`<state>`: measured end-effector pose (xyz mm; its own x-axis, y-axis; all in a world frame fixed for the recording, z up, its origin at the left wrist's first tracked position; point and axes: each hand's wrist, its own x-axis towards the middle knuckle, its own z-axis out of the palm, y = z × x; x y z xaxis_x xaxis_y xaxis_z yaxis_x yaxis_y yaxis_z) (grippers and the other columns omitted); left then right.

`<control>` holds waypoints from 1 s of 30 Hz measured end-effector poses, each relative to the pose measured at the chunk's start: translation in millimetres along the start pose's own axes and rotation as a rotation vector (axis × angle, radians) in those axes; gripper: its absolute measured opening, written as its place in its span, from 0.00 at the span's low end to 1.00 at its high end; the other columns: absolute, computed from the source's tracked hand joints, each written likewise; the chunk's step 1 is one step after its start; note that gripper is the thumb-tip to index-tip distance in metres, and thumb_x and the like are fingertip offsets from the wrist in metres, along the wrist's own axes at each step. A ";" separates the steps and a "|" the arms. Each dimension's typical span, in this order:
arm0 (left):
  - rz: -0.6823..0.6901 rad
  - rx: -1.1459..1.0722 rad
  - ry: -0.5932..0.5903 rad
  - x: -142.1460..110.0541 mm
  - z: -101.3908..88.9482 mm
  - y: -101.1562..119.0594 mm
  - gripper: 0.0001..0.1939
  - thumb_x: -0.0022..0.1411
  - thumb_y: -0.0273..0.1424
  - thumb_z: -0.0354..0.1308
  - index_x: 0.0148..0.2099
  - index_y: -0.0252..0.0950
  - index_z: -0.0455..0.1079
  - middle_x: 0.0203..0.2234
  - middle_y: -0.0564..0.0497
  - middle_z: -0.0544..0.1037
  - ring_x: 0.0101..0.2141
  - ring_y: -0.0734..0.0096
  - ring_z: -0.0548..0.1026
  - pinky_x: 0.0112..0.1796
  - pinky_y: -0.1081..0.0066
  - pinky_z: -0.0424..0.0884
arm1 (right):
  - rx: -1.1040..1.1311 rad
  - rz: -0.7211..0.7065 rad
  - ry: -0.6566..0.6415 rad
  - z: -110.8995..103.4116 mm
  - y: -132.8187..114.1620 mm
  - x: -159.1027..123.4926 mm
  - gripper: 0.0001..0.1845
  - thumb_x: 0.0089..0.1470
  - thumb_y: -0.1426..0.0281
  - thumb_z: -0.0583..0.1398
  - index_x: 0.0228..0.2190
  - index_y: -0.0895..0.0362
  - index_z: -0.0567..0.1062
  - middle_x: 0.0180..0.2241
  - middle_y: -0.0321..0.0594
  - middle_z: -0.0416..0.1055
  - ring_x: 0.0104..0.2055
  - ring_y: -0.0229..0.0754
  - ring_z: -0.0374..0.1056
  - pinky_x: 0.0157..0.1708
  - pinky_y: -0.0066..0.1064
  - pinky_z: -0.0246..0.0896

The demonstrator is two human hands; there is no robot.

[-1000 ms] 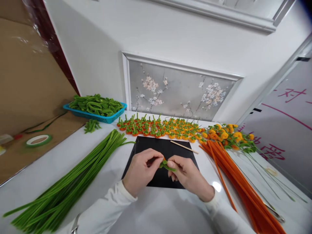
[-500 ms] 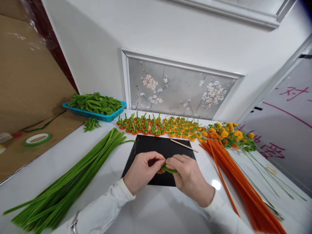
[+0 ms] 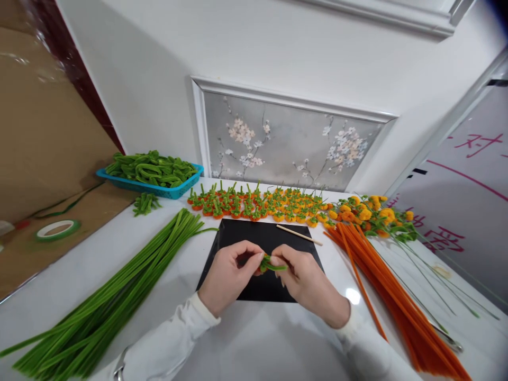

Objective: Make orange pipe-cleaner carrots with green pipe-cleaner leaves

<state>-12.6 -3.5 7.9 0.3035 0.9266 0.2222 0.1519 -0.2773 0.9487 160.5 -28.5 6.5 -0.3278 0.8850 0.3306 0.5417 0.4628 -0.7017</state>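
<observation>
Above the black mat (image 3: 226, 243), my left hand (image 3: 230, 275) pinches a small orange pipe-cleaner pumpkin (image 3: 259, 271) with a green top. A green pipe-cleaner stem (image 3: 275, 268) points right from it, and the thumb and fingers of my right hand (image 3: 311, 283) close on that stem. Most of the orange part is hidden behind my left fingers. Behind the mat stand several rows of orange and yellow pumpkins (image 3: 254, 203) with green tops. A thin wooden stick (image 3: 299, 234) lies across the mat's back right edge.
Long green pipe cleaners (image 3: 130, 286) lie at left, orange ones (image 3: 389, 286) at right. A blue basket (image 3: 148, 190) of green loops stands at back left, short green pieces (image 3: 145, 203) before it. Green tape (image 3: 58, 228) lies far left. Orange-yellow flowers (image 3: 369, 214) rest back right.
My right hand has drawn back slightly and its fingers have curled into a pinch on the stem. More of the green top now shows. The view has shifted slightly.
</observation>
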 end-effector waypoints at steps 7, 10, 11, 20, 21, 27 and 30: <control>-0.113 -0.145 -0.018 0.1 3.2 3.3 0.09 0.55 0.34 0.58 0.32 0.31 0.70 0.22 0.53 0.72 0.24 0.75 0.72 0.29 0.74 0.73 | -0.254 -0.137 0.068 2.8 -3.5 2.5 0.09 0.48 0.81 0.51 0.24 0.56 0.62 0.22 0.32 0.59 0.23 0.33 0.54 0.25 0.24 0.48; -0.152 -0.189 -0.019 0.2 3.9 2.3 0.10 0.54 0.35 0.59 0.31 0.31 0.70 0.22 0.53 0.72 0.25 0.74 0.72 0.29 0.73 0.74 | -0.409 -0.169 0.063 1.7 -4.3 1.7 0.09 0.48 0.81 0.52 0.25 0.56 0.64 0.23 0.33 0.62 0.24 0.34 0.57 0.25 0.25 0.48; -0.162 -0.201 -0.020 0.2 3.8 1.7 0.11 0.54 0.35 0.59 0.31 0.31 0.70 0.22 0.52 0.72 0.25 0.74 0.72 0.30 0.72 0.74 | -0.452 -0.177 0.055 1.3 -4.0 1.5 0.08 0.49 0.81 0.52 0.26 0.56 0.65 0.23 0.33 0.64 0.24 0.34 0.59 0.25 0.25 0.48; -0.283 -0.385 -0.040 1.8 0.3 3.3 0.12 0.57 0.38 0.58 0.38 0.34 0.70 0.31 0.52 0.74 0.33 0.74 0.73 0.37 0.71 0.74 | -0.127 -0.132 0.143 -6.8 3.0 2.1 0.12 0.57 0.75 0.53 0.44 0.55 0.68 0.36 0.40 0.70 0.32 0.36 0.67 0.34 0.28 0.63; -0.287 -0.398 -0.051 1.6 0.5 4.1 0.13 0.58 0.38 0.57 0.39 0.34 0.70 0.33 0.51 0.74 0.34 0.74 0.72 0.38 0.71 0.74 | -0.089 -0.130 0.151 -7.0 2.4 2.0 0.13 0.57 0.75 0.54 0.45 0.54 0.68 0.37 0.40 0.69 0.31 0.35 0.66 0.33 0.28 0.64; -0.271 -0.419 -0.092 -1.2 3.4 8.3 0.14 0.59 0.39 0.55 0.39 0.33 0.71 0.33 0.49 0.74 0.36 0.71 0.72 0.40 0.68 0.73 | -0.001 -0.204 0.174 1.7 0.1 1.9 0.13 0.51 0.72 0.61 0.42 0.55 0.70 0.41 0.42 0.68 0.34 0.37 0.67 0.32 0.28 0.68; -0.284 -0.409 -0.086 -1.3 3.9 6.9 0.13 0.55 0.37 0.60 0.38 0.32 0.70 0.32 0.50 0.74 0.35 0.71 0.73 0.39 0.68 0.74 | -0.023 -0.216 0.219 5.4 -1.2 2.1 0.11 0.53 0.75 0.58 0.40 0.56 0.71 0.40 0.43 0.68 0.38 0.39 0.67 0.36 0.30 0.68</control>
<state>-8.3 -7.6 13.3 0.3822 0.9221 -0.0603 -0.1358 0.1206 0.9834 154.9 -27.4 4.6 -0.2637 0.7547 0.6007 0.4957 0.6402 -0.5868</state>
